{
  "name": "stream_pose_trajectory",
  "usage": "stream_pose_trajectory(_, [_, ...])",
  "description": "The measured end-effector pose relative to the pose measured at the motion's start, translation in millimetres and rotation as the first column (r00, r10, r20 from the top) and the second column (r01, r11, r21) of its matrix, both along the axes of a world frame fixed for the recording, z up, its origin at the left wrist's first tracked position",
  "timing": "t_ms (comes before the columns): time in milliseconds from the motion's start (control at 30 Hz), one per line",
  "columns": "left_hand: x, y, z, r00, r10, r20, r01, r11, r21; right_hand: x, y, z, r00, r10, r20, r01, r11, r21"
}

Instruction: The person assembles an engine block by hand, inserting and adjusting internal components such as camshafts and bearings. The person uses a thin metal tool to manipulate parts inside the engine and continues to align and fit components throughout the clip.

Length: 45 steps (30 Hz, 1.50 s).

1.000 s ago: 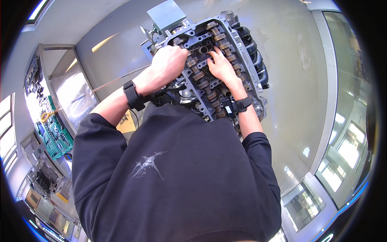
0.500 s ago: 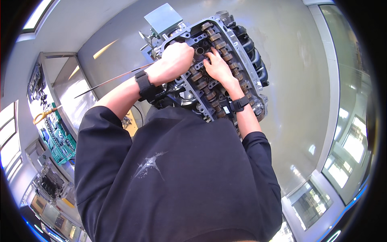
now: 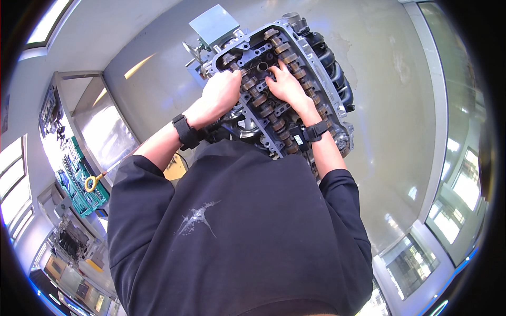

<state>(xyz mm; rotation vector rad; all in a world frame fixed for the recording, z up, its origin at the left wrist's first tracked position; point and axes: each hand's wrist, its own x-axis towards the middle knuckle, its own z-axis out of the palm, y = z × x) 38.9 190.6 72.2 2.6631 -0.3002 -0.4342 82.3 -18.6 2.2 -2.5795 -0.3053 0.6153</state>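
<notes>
Left hand (image 3: pixel 222 90): fingers curled in at the left camshaft (image 3: pixel 266 109), can't tell if gripping anything. Right hand (image 3: pixel 287 87): fingers spread apart, nothing visibly held, reaching into the open engine (image 3: pixel 256 123); right camshaft (image 3: pixel 283 48) just beside them, contact unclear. Round tube (image 3: pixel 263 67) between both sets of fingers, nearer the right ones. Probably best: light touch, knuckles clear of camshaft edges. Grey box (image 3: pixel 215 25) well beyond left fingers.
</notes>
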Motion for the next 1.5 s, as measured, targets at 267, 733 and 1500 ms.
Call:
stream_pose_trajectory(267, [22, 12, -16, 0.946, 0.19, -0.263, -0.22, 0.971, -0.091, 17, 7, -12, 0.997, 0.003, -0.073, -0.004, 1.0, -0.02])
stream_pose_trajectory(733, [12, 16, -16, 0.948, 0.226, -0.223, -0.279, 0.93, -0.24, 14, 6, -15, 1.0, -0.015, -0.009, 0.015, 0.999, 0.033])
stream_pose_trajectory(1500, [14, 4, -22, 0.999, -0.03, 0.035, 0.032, 0.998, -0.053, 15, 13, -3, 0.996, -0.067, -0.053, 0.065, 0.997, -0.047])
